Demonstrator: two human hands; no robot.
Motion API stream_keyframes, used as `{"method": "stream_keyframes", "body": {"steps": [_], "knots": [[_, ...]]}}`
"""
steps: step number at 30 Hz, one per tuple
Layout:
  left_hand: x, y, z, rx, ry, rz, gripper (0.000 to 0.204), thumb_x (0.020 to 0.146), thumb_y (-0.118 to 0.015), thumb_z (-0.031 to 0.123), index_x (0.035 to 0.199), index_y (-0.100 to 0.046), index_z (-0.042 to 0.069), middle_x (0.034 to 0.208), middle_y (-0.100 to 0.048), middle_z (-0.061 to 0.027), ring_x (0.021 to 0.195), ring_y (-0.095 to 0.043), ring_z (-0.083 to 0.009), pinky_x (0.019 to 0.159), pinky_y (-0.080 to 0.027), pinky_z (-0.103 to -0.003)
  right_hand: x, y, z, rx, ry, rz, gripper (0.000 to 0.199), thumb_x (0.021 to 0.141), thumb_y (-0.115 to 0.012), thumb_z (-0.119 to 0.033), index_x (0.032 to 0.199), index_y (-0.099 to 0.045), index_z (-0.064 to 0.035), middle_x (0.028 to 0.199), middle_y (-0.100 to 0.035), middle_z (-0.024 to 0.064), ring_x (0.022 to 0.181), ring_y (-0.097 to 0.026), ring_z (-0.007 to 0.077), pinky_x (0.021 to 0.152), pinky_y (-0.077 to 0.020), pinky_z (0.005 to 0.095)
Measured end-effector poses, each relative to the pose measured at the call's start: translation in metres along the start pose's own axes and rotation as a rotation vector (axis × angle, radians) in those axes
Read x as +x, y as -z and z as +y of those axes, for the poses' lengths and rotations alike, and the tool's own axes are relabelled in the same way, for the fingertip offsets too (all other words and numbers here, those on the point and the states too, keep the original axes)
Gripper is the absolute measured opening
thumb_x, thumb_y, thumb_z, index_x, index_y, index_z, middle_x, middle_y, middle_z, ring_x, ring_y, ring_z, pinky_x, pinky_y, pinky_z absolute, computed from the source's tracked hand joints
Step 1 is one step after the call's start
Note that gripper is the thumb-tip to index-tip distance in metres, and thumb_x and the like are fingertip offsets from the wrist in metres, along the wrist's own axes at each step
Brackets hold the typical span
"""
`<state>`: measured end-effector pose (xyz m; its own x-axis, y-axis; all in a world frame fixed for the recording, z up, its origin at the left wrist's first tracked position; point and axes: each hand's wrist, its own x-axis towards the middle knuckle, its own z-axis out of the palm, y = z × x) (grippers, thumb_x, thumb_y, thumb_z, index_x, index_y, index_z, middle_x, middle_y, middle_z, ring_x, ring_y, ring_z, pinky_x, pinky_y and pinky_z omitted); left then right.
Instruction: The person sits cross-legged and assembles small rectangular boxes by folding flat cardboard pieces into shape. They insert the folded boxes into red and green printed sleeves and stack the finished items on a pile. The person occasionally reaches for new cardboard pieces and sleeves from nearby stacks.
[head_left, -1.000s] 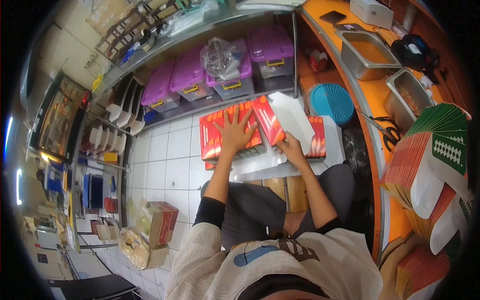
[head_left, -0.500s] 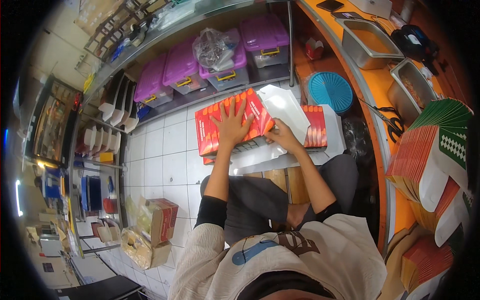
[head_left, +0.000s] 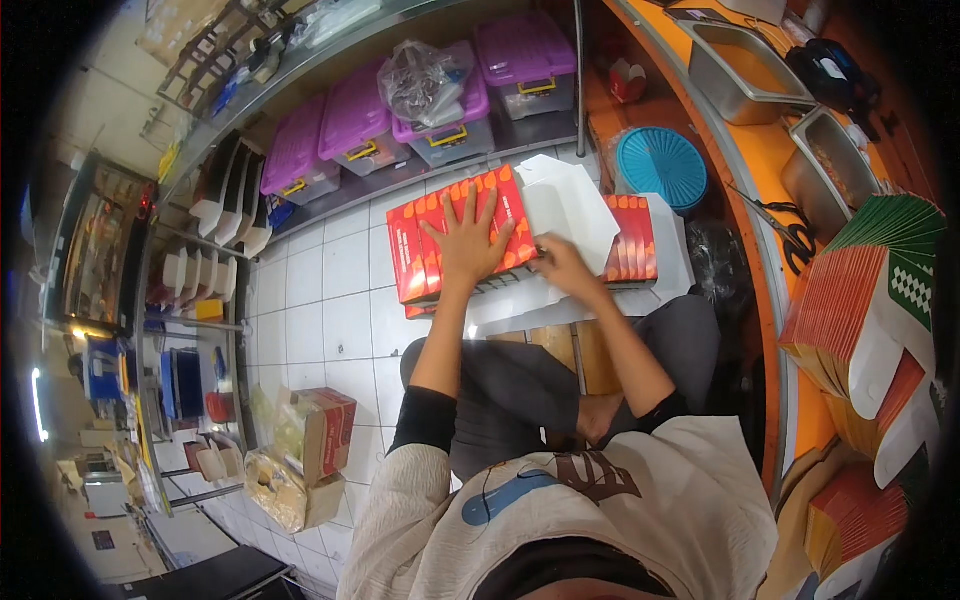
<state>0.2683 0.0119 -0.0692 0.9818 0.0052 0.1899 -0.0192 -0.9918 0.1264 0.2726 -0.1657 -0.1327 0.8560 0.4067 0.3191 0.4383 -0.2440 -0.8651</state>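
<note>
A stack of flat red printed cartons (head_left: 418, 245) lies before me, overlapping like shingles. Its white flaps (head_left: 568, 205) spread out to the right. My left hand (head_left: 470, 243) rests flat on top of the stack with its fingers spread. My right hand (head_left: 566, 268), slightly blurred, has its fingers curled at the near right corner of the top carton; the fingertips are partly hidden. Farther right sits a second bunch of red cartons (head_left: 630, 240), with white flaps (head_left: 672, 252) beside it.
Purple-lidded bins (head_left: 355, 115) line a low shelf ahead. A round blue lid (head_left: 662, 168) is at the right. An orange counter (head_left: 690, 60) holds metal pans (head_left: 748, 75), scissors (head_left: 785, 225) and stacked green-and-red cartons (head_left: 840, 300). An open cardboard box (head_left: 325, 440) stands on the tiled floor.
The lifted red corner under my right hand has gone down flat, and that hand has shifted slightly along the edge. My left hand stays spread on the stack.
</note>
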Motion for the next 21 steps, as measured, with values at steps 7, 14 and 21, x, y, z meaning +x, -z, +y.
{"method": "stream_keyframes", "body": {"steps": [7,14,21], "knots": [[0.003,0.004,0.010,0.010,0.008,-0.020,0.064,0.087,-0.033,0.061,0.141,-0.031,0.026,0.150,-0.020,-0.0057,0.137,-0.008,-0.0407,0.095,-0.005,-0.075,-0.016,0.008,0.043,-0.132,0.024,0.042,0.015,0.068,-0.067,-0.001,0.084,-0.066,0.0010,0.073,-0.057,0.0105,0.068,-0.059,0.0201,0.062,-0.0454,0.0312],[0.001,-0.001,0.003,-0.007,0.015,0.016,0.066,0.086,-0.033,0.062,0.140,-0.032,0.024,0.149,-0.021,-0.0056,0.137,-0.008,-0.0417,0.095,-0.003,-0.075,-0.019,-0.004,0.033,0.089,-0.141,-0.048,0.007,0.074,-0.063,0.004,0.081,-0.061,0.0066,0.070,-0.058,0.0101,0.062,-0.060,0.0164,0.057,-0.0474,0.0268],[0.001,0.001,0.003,-0.019,0.026,-0.009,0.066,0.086,-0.033,0.063,0.141,-0.030,0.026,0.150,-0.019,-0.0056,0.137,-0.006,-0.0398,0.096,-0.003,-0.075,-0.020,0.000,0.038,0.277,-0.360,-0.155,0.021,0.078,-0.060,0.004,0.098,-0.060,0.0042,0.077,-0.059,0.0076,0.068,-0.063,0.0161,0.060,-0.0503,0.0262]]}}
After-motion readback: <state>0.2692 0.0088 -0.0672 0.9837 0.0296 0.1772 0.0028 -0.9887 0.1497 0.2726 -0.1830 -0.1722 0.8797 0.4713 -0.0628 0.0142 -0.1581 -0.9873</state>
